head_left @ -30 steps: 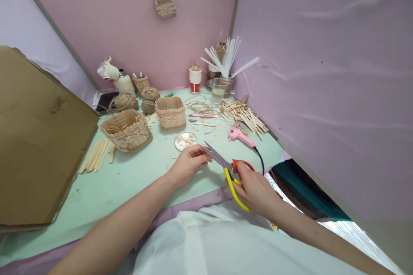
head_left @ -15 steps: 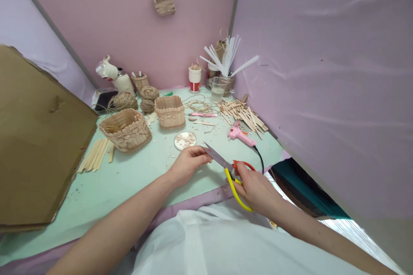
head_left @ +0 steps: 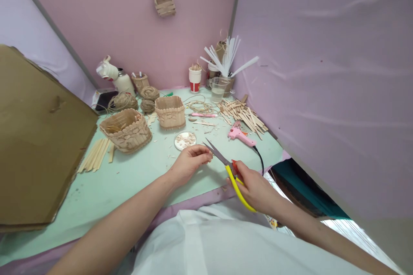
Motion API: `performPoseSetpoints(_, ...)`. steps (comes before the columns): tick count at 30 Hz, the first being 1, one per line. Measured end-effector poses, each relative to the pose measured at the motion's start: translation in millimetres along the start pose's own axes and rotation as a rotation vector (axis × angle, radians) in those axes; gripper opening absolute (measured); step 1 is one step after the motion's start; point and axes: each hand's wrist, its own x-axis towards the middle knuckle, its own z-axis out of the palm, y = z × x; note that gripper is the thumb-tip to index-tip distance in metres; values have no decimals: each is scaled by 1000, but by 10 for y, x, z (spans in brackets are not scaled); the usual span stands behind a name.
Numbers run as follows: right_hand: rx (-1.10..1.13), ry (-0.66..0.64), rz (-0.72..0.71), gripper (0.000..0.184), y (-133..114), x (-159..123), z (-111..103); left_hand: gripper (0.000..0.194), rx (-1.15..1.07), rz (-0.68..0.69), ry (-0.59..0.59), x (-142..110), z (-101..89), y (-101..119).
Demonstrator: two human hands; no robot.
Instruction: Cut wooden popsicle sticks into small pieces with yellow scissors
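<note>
Scissors (head_left: 235,177) with yellow and red handles are gripped in my right hand (head_left: 256,187). Their grey blades are slightly parted and point up and left, the tips beside the fingers of my left hand (head_left: 190,163). That hand is closed in a pinch near the table's front edge; whatever lies between its fingertips is too small to make out. Just beyond it sits a round dish (head_left: 185,141) of small wood pieces. Tiny wood scraps are scattered on the table around the dish.
Two wooden-stick baskets, one (head_left: 125,131) holding sticks and another (head_left: 170,112), stand behind my left hand. A pink glue gun (head_left: 241,134) and a pile of sticks (head_left: 247,114) lie to the right. A large cardboard sheet (head_left: 41,137) leans at left; twine balls (head_left: 122,101) lie behind.
The scissor blades have opened from nearly closed to slightly apart, and the scissors have turned a little in my right hand. My left hand has barely moved.
</note>
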Motion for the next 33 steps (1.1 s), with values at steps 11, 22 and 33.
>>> performPoseSetpoints(11,-251,55,-11,23,33,8,28,14,8,2,-1,7,-18,-38)
performPoseSetpoints(22,-310,-5,-10,28,72,-15,41,16,95,-18,-29,8,-24,-42)
performPoseSetpoints(33,97,-115,-20,28,55,-3,-12,14,56,-48,-11,3,3,12)
